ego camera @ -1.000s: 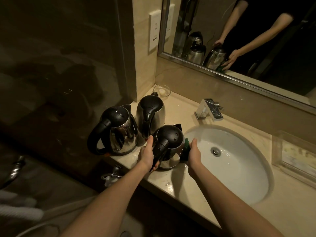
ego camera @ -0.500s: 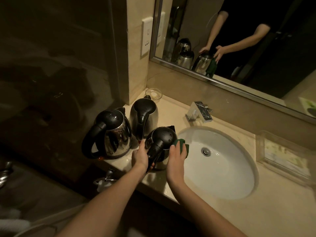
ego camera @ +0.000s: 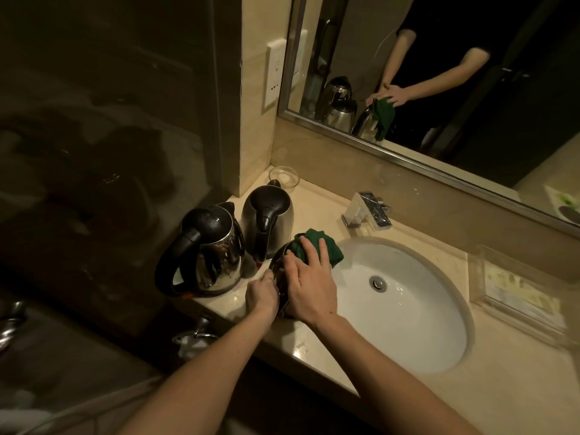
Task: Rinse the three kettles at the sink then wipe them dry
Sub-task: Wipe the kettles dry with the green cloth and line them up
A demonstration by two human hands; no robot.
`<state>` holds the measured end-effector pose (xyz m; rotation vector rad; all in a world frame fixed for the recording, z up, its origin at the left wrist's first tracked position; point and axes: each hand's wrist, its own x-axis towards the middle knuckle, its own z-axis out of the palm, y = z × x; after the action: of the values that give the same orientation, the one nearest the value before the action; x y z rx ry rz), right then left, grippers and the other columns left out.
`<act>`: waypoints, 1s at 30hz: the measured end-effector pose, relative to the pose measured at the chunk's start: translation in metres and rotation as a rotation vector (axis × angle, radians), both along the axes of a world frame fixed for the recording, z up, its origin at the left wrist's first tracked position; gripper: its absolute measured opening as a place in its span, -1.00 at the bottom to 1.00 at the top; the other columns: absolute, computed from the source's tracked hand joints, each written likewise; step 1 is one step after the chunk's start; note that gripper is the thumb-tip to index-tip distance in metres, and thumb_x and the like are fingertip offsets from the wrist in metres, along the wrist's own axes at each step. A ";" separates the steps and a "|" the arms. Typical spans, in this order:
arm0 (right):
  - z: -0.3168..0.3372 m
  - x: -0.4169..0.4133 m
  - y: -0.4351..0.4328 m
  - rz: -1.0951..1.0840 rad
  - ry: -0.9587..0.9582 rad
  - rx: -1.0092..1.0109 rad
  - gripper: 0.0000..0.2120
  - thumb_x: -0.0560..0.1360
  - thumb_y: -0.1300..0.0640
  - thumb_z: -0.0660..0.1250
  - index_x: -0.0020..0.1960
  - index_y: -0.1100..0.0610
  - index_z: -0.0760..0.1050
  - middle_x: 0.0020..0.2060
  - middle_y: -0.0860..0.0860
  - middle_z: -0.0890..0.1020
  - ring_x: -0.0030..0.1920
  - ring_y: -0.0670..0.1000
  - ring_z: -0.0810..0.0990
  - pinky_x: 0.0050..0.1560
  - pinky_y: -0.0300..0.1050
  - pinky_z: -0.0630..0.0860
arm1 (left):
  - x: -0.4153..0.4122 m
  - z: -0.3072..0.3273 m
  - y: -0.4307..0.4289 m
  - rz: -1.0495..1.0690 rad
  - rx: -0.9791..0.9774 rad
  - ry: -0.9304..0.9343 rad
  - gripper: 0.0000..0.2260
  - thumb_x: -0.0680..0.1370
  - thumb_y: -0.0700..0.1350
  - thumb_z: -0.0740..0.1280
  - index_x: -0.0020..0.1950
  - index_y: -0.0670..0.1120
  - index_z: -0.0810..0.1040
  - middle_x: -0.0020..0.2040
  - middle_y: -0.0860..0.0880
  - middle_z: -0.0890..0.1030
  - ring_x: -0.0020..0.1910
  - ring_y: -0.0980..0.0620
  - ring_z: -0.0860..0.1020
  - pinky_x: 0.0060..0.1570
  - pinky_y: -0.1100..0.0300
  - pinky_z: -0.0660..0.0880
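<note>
With left hand curled, right hand lies flat, fingers spread.

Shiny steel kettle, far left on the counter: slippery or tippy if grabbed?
Probably slick: droplets sit on the black lid of the shiny steel kettle, and its wall is polished. Its black loop handle likely grips better. Wide base flat on the beige stone counter, so a push should slide it, not tip it.

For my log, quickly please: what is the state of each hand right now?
Left hand: closed, its grip on the handle of the nearest kettle.
Right hand: open, fingers pressing the green cloth onto that kettle.
</note>
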<state>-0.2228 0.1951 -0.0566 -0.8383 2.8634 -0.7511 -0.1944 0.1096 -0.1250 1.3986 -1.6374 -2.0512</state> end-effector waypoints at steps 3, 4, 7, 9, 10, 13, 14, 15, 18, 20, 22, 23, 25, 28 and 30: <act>-0.010 -0.004 0.009 -0.079 -0.008 -0.056 -0.46 0.60 -0.21 -0.14 0.48 -0.10 0.31 0.56 -0.14 0.04 0.55 -0.03 -0.22 0.50 0.03 0.07 | 0.001 0.006 0.001 0.062 -0.002 -0.097 -0.57 0.67 0.04 0.19 0.27 -0.29 0.57 0.17 -0.26 0.62 0.17 -0.23 0.57 0.19 -0.02 0.49; -0.014 -0.004 0.011 -0.126 -0.029 -0.100 -0.45 0.59 -0.22 -0.14 0.50 -0.10 0.26 0.56 -0.13 0.02 0.55 -0.03 -0.21 0.49 0.01 0.05 | 0.001 0.005 0.002 0.047 -0.004 -0.117 -0.57 0.68 0.05 0.17 0.27 -0.28 0.57 0.15 -0.24 0.62 0.12 -0.21 0.56 0.15 0.00 0.49; -0.021 -0.003 0.014 -0.253 -0.119 -0.262 -0.43 0.57 -0.23 -0.13 0.53 -0.09 0.19 0.56 -0.08 0.00 0.55 -0.01 -0.14 0.45 -0.07 -0.02 | 0.002 0.012 0.004 0.009 0.014 -0.130 -0.56 0.69 0.10 0.12 0.22 -0.24 0.54 -0.01 -0.24 0.63 -0.21 -0.13 0.57 -0.28 0.12 0.50; -0.025 -0.003 0.013 -0.304 -0.165 -0.347 -0.41 0.55 -0.24 -0.14 0.53 -0.09 0.19 0.56 -0.07 0.02 0.55 -0.01 -0.09 0.46 -0.06 -0.01 | 0.003 0.012 0.004 -0.006 0.016 -0.145 -0.55 0.69 0.13 0.10 0.18 -0.24 0.54 -0.08 -0.25 0.63 -0.39 -0.09 0.55 -0.51 0.20 0.41; -0.026 -0.004 0.013 -0.330 -0.185 -0.381 -0.41 0.56 -0.23 -0.13 0.53 -0.09 0.18 0.56 -0.06 0.02 0.55 -0.01 -0.07 0.48 -0.02 0.02 | 0.004 0.013 0.005 -0.015 0.008 -0.149 -0.54 0.69 0.13 0.09 0.17 -0.24 0.54 -0.11 -0.25 0.62 -0.44 -0.08 0.54 -0.55 0.21 0.39; -0.038 -0.010 0.015 -0.427 -0.277 -0.483 -0.46 0.62 -0.19 -0.08 0.53 -0.02 0.22 0.55 0.00 0.09 0.54 0.00 0.02 0.49 0.02 0.08 | 0.003 0.014 0.006 -0.012 -0.003 -0.164 -0.53 0.69 0.15 0.08 0.16 -0.25 0.52 -0.14 -0.25 0.61 -0.49 -0.07 0.53 -0.59 0.23 0.38; -0.043 -0.013 0.018 -0.465 -0.354 -0.516 -0.46 0.61 -0.21 -0.08 0.47 0.01 0.32 0.51 0.06 0.20 0.51 0.04 0.12 0.47 0.05 0.15 | 0.004 0.016 0.005 -0.013 0.002 -0.170 -0.52 0.69 0.16 0.08 0.16 -0.24 0.52 -0.14 -0.25 0.61 -0.48 -0.07 0.53 -0.58 0.22 0.38; -0.047 -0.017 0.022 -0.513 -0.460 -0.557 -0.44 0.58 -0.25 -0.08 0.34 0.05 0.43 0.41 0.10 0.37 0.44 0.09 0.28 0.39 0.08 0.27 | 0.004 0.017 0.005 -0.004 0.008 -0.174 -0.52 0.68 0.17 0.08 0.17 -0.23 0.51 -0.14 -0.24 0.60 -0.47 -0.07 0.53 -0.56 0.21 0.40; -0.054 -0.023 0.038 -0.635 -0.750 -0.654 -0.41 0.56 -0.30 -0.06 0.02 0.12 0.53 -0.01 0.10 0.60 0.05 0.10 0.55 0.09 0.02 0.45 | 0.005 0.020 0.006 -0.007 0.033 -0.175 -0.53 0.68 0.19 0.08 0.17 -0.20 0.51 -0.12 -0.22 0.61 -0.42 -0.08 0.54 -0.52 0.18 0.42; -0.053 -0.023 0.038 -0.618 -0.796 -0.654 -0.41 0.51 -0.34 -0.05 -0.02 0.10 0.52 0.00 0.13 0.59 0.08 0.13 0.54 0.17 0.09 0.44 | 0.006 0.022 0.007 -0.003 0.031 -0.177 -0.54 0.68 0.20 0.09 0.17 -0.19 0.50 -0.13 -0.21 0.61 -0.41 -0.07 0.54 -0.51 0.18 0.43; -0.044 -0.017 0.031 -0.546 -0.655 -0.593 -0.47 0.49 -0.30 -0.03 0.05 0.07 0.48 0.13 0.13 0.51 0.23 0.14 0.43 0.26 0.15 0.37 | 0.006 0.023 0.007 0.008 0.024 -0.182 -0.54 0.68 0.19 0.10 0.17 -0.19 0.49 -0.14 -0.21 0.60 -0.42 -0.08 0.53 -0.51 0.17 0.42; -0.040 -0.010 0.026 -0.500 -0.563 -0.560 -0.51 0.56 -0.22 -0.04 0.18 0.10 0.45 0.26 0.14 0.43 0.34 0.13 0.34 0.32 0.12 0.32 | 0.007 0.023 0.007 0.014 0.026 -0.183 -0.55 0.68 0.19 0.11 0.17 -0.20 0.49 -0.14 -0.21 0.60 -0.43 -0.08 0.53 -0.51 0.17 0.42; -0.031 0.007 0.022 -0.417 -0.445 -0.547 -0.47 0.62 -0.14 -0.08 0.44 0.10 0.32 0.50 -0.01 0.20 0.50 0.01 0.12 0.43 -0.01 0.19 | 0.006 0.025 0.008 0.015 0.029 -0.180 -0.55 0.68 0.18 0.11 0.16 -0.20 0.49 -0.13 -0.22 0.61 -0.44 -0.09 0.52 -0.51 0.17 0.42; -0.034 0.036 0.026 -0.288 -0.307 -0.529 -0.34 0.53 -0.28 -0.12 0.54 -0.01 0.16 0.51 -0.24 -0.03 0.55 -0.08 -0.05 0.50 0.07 0.13 | 0.004 0.023 0.007 0.019 0.007 -0.162 -0.49 0.67 0.19 0.11 0.12 -0.25 0.55 -0.15 -0.25 0.63 -0.48 -0.11 0.52 -0.52 0.18 0.42; -0.045 0.045 0.032 -0.212 -0.244 -0.457 -0.32 0.50 -0.32 -0.12 0.53 -0.06 0.17 0.52 -0.27 -0.15 0.55 -0.08 -0.11 0.52 0.06 0.09 | 0.004 0.023 0.008 0.033 0.009 -0.148 -0.48 0.66 0.19 0.12 0.10 -0.25 0.59 -0.15 -0.25 0.65 -0.48 -0.11 0.53 -0.53 0.18 0.42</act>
<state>-0.1774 0.2273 -0.1012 -0.4314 2.6200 -1.4584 -0.1904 0.1175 -0.1022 1.6036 -1.6503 -1.9823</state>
